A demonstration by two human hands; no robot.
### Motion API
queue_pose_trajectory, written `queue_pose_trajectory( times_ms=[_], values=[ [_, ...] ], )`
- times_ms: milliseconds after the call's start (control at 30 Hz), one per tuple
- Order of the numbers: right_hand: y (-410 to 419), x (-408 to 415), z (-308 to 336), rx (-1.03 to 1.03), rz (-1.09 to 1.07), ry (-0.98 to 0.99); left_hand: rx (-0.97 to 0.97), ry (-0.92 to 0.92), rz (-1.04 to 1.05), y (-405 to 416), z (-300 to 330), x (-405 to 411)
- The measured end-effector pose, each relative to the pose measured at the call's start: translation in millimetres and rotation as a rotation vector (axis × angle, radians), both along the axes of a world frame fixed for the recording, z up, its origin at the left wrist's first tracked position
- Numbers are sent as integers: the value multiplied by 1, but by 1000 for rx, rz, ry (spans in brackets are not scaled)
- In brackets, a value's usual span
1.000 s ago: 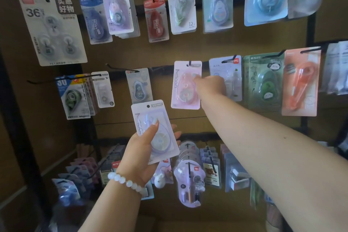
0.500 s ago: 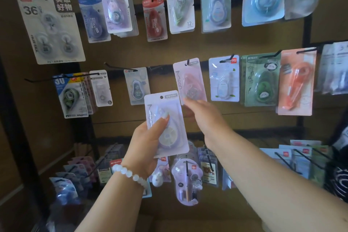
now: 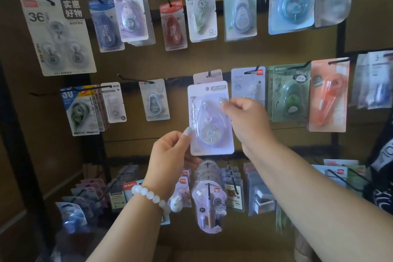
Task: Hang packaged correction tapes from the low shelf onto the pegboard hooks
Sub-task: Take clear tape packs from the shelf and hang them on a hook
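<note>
At the centre of the frame, two hands hold one lilac correction tape pack (image 3: 210,117) upright before the pegboard (image 3: 234,55). Left hand (image 3: 170,155), with a white bead bracelet (image 3: 148,194) on its wrist, pinches the pack's lower left edge between thumb and curled fingers. Right hand (image 3: 244,117) pinches the pack's right edge near the top, fingers curled round it. The pack's hang hole sits just below the hook (image 3: 209,74) of the middle row, and it covers most of a pink pack (image 3: 207,75) already hanging there, of which only the top strip shows.

Outward along the middle row, two hooks of packs hang left of centre beyond a single grey-blue pack (image 3: 154,100); to the right hang one white pack (image 3: 247,85), one green pack (image 3: 288,93) and one orange pack (image 3: 328,95). One bare hook (image 3: 134,78) juts out left of centre.

Across the upper row hang a three-tape card marked 36 (image 3: 56,36) at upper left, then a blue pack (image 3: 105,25), a purple stack (image 3: 131,13), a red pack (image 3: 173,25), and four more pale packs to the right.

Below the hands, a lower row of hooks (image 3: 209,198) carries crowded packs, too blurred to count.
</note>
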State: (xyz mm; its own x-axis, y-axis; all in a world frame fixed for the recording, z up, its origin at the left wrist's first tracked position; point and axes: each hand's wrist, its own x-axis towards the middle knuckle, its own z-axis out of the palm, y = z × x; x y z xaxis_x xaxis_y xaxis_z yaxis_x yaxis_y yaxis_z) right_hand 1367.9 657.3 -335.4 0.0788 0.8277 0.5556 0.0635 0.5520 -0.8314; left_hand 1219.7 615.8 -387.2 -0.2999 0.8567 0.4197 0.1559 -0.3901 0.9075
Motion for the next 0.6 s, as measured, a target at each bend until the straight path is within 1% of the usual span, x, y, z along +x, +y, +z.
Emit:
queue_pose_trajectory(
  times_ms=[167,333,467,600],
  values=[
    [8,1,22,11,-35,39,-6,12,97,5,-3,-9],
    [14,-2,36,-3,-43,50,-55,85,203,13,-11,-16],
    [21,-3,33,-1,-57,68,-67,153,258,18,-16,-22],
    [32,-6,26,-17,-80,49,-99,194,270,22,-20,-27]
  ],
)
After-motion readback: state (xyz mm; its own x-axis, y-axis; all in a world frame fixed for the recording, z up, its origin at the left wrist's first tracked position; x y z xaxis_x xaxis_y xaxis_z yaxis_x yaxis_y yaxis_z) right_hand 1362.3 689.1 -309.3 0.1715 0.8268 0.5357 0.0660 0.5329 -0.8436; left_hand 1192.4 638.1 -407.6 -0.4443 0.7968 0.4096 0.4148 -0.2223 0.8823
